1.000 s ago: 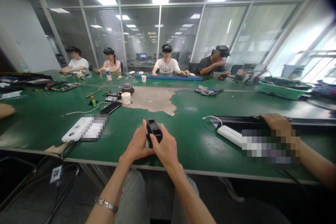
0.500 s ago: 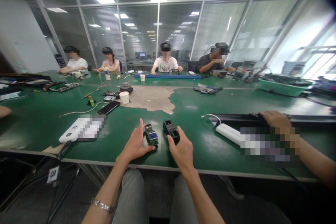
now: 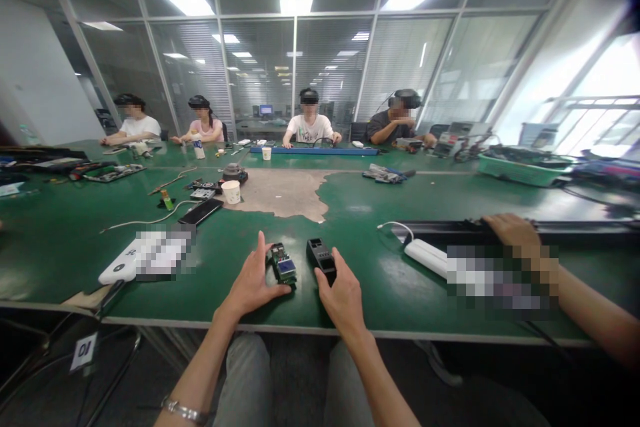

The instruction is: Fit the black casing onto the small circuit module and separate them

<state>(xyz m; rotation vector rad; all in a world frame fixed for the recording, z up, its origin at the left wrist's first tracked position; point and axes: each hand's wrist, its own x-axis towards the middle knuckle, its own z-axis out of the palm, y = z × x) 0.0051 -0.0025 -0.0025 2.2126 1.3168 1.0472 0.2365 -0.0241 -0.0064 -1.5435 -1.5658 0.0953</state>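
On the green table [image 3: 380, 200] in front of me lie two parts of a small device. My left hand [image 3: 251, 282] curls round a green circuit board with a small blue screen [image 3: 283, 265], thumb at its near end and fingers along its left side. My right hand [image 3: 341, 293] grips the near end of a black plastic housing [image 3: 320, 257], which lies just right of the board. The two parts are a few centimetres apart.
A white power bank [image 3: 121, 268] lies at the left and a white power strip [image 3: 425, 256] at the right. Another person's hand [image 3: 510, 230] rests on a black tray at the right. A phone [image 3: 201, 211], a paper cup [image 3: 231, 191] and tools lie farther out. Several people sit opposite.
One second ago both hands held the black device together. The housing and the circuit board have come apart, and each hand now holds one part down on the table.
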